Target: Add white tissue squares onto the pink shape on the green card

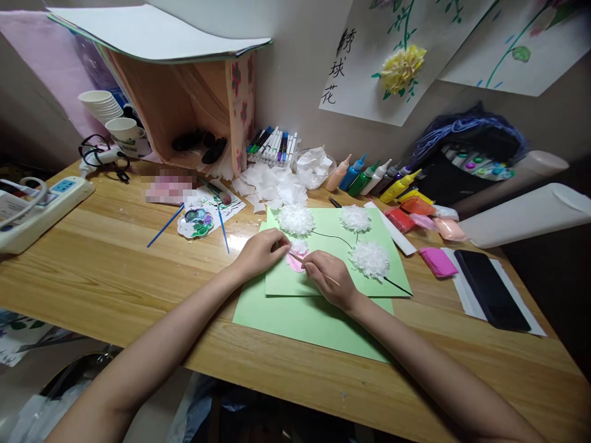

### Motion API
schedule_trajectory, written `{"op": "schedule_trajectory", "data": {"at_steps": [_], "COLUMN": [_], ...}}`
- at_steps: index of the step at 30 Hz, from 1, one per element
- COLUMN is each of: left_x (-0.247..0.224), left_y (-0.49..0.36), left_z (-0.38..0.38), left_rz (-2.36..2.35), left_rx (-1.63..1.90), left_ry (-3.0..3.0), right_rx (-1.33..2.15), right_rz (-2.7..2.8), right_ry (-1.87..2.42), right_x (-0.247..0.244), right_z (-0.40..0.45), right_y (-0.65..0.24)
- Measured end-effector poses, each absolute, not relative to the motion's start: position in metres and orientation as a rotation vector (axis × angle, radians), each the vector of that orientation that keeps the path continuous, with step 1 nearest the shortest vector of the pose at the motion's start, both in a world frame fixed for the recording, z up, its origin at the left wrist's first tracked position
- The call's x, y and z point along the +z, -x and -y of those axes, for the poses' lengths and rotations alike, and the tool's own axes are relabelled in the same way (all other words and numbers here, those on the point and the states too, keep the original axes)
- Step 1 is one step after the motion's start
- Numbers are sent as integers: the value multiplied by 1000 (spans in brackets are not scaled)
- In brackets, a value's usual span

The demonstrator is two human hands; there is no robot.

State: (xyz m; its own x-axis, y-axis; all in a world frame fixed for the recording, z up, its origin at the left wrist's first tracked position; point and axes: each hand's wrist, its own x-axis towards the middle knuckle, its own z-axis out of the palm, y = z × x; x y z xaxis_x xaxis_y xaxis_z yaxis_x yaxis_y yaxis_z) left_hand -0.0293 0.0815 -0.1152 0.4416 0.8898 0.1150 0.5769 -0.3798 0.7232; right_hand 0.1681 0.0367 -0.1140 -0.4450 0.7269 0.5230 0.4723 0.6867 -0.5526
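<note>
Two green sheets overlap on the wooden table, and the upper green sheet point(323, 284) bears three white paper pompoms point(295, 219) joined by thin black lines. Below the left pompom lies a pink round patch point(295, 261) with a little white paper at its top. My right hand point(329, 277) pinches a thin wooden stick point(331, 280), its tip over the pink patch. At the patch's upper left, my left hand point(263, 251) has its fingertips pressed together; what they hold, if anything, is too small to name.
White paper scraps point(277, 183), markers point(273, 146) and paint bottles point(362, 178) line the back. A paint palette point(196, 223) and blue brushes point(223, 229) lie left. Clay packets point(438, 261), a black phone point(492, 289) and a white roll point(530, 215) are right.
</note>
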Motion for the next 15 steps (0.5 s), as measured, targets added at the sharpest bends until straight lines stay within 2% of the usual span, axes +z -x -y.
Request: {"op": "schedule_trajectory", "data": {"at_steps": [8,15], "left_x": [-117,-112], "left_y": [24,40], "left_z": [-81,-88], "left_rz": [-1287,-1076], "left_rx": [683,570], "left_ry": [-2092,-2097], "right_rx": [176,297], "right_rz": [2232,2110], "right_ry": [897,863], "right_x": [-114,-110], "right_z": [-40,-37], "right_y": [-168,-170]}}
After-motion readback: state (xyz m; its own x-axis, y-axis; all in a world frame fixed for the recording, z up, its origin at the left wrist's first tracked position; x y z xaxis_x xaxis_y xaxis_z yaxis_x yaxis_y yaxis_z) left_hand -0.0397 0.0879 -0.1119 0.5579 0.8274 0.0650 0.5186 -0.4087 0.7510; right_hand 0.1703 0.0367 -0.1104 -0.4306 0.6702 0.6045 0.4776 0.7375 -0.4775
